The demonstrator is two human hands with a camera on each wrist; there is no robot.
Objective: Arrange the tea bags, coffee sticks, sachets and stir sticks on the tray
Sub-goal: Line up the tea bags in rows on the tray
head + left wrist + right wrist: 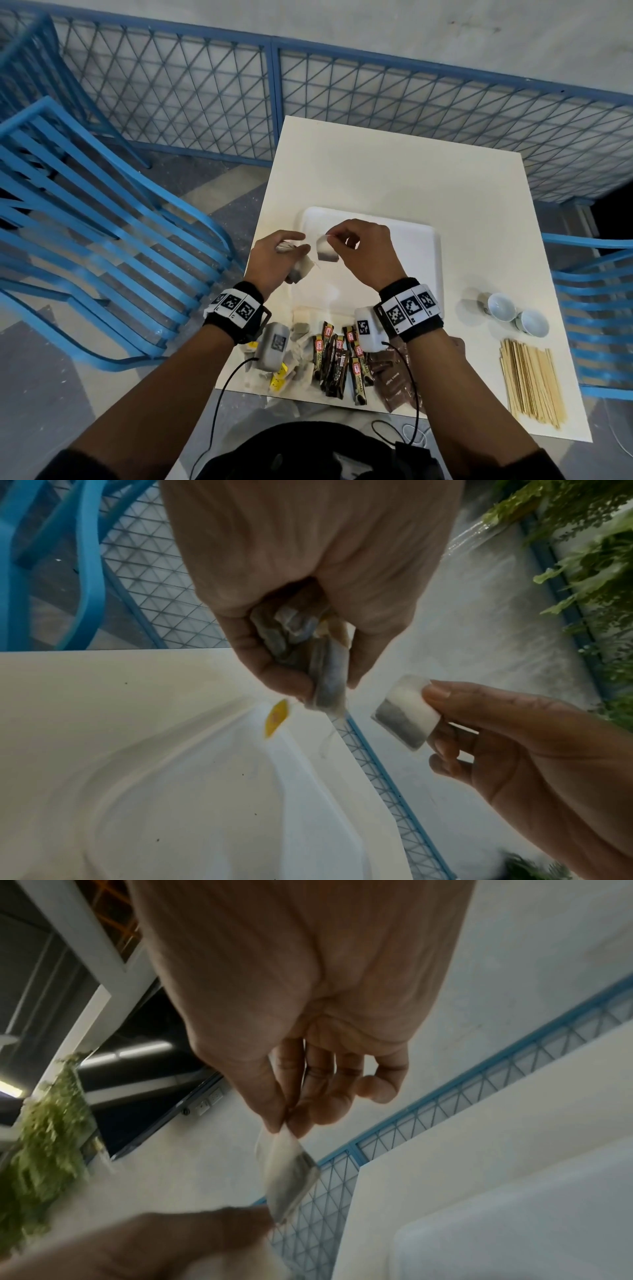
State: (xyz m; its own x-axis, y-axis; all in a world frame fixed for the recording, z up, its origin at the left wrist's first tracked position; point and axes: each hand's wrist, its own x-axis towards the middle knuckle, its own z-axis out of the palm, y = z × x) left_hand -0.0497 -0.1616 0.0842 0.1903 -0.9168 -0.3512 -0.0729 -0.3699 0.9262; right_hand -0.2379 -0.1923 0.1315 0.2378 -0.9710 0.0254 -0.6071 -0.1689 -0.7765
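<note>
My left hand (284, 250) grips a bunch of tea bags (308, 647) above the left edge of the white tray (411, 250); a yellow tag (276, 718) dangles below it. My right hand (356, 243) pinches a single tea bag (324, 251) by its top edge between thumb and forefinger, just right of the left hand; it hangs over the tray (205, 791). The same bag (287, 1172) shows in the right wrist view. Near the table's front edge lie more tea bags (298, 363), coffee sticks (337, 359), brown sachets (394, 377) and wooden stir sticks (531, 380).
Two small white cups (513, 313) stand right of the tray. The white table (394, 171) is bare at the back. Blue chairs (85, 212) flank the table on both sides, and a blue mesh fence (342, 96) runs behind it.
</note>
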